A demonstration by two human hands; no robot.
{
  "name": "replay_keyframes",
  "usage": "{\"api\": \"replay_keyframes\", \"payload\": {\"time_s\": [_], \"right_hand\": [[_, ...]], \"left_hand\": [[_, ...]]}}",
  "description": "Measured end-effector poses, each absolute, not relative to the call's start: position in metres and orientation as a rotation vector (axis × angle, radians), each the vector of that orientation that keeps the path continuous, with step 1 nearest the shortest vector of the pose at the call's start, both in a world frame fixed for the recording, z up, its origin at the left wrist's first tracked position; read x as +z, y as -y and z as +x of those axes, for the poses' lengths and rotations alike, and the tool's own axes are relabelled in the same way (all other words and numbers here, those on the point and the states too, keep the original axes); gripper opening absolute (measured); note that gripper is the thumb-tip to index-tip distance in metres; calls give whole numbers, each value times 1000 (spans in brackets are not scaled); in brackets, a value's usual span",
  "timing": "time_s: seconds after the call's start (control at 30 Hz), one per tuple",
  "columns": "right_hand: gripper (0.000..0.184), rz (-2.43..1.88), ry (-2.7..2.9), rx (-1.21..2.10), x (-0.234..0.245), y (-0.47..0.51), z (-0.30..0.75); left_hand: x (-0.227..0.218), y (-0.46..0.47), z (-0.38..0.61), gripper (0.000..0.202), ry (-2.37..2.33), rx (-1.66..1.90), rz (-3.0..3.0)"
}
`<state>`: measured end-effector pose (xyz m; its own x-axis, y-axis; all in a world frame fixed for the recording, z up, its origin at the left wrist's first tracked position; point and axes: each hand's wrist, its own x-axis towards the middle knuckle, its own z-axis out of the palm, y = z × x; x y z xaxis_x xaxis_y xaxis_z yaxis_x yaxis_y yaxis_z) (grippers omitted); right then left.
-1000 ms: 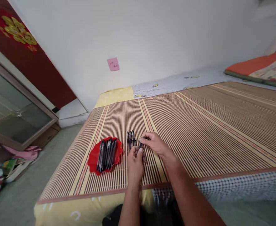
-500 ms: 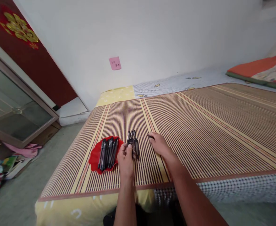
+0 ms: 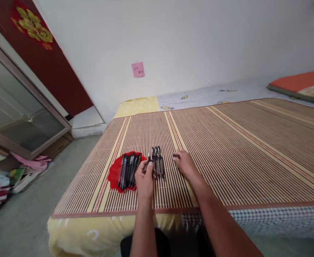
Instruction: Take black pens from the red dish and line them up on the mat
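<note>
My left hand is closed on a black pen, held upright with its pale tip end showing above my fingers. Just right of it, several black pens lie side by side on the striped mat. On the other side of them my right hand pinches a small dark piece that looks like a pen cap. A red scalloped plate holds a pile of black pens beside my left hand.
The mat covers a bed with a yellow and checked sheet. Folded orange bedding lies at the far right. A pink note sticks to the wall. A glass-panelled cabinet stands at left, with cloths by it.
The view has swung slightly left, so everything appears further right. My left hand with the pen has shifted a little left of the row of pens. My right hand keeps its small piece.
</note>
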<state>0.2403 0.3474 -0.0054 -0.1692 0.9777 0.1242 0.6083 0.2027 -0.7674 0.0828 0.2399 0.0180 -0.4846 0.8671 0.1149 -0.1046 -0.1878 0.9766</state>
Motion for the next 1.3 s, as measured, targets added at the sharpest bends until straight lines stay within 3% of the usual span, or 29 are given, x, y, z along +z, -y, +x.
{"api": "replay_keyframes", "payload": {"time_s": [0.17,0.47,0.73,1.0,1.3], "right_hand": [[31,-1527,1877,632,-8,-353,259],[30,-1372,2116,814,-5,-346,279],[22,-1465,2171,640,-7,-372,250],[31,-1432,2149,690,5,-394,206],[25,-1401,2152,723,7,-392,194]], "left_hand": [[18,-241,79,33,-1340,1777,906],[24,-241,78,33,-1348,1815,884],[32,-241,72,35,-1366,1866,817],[37,-239,70,37,-1370,1841,781],[33,-240,69,34,-1329,1848,793]]}}
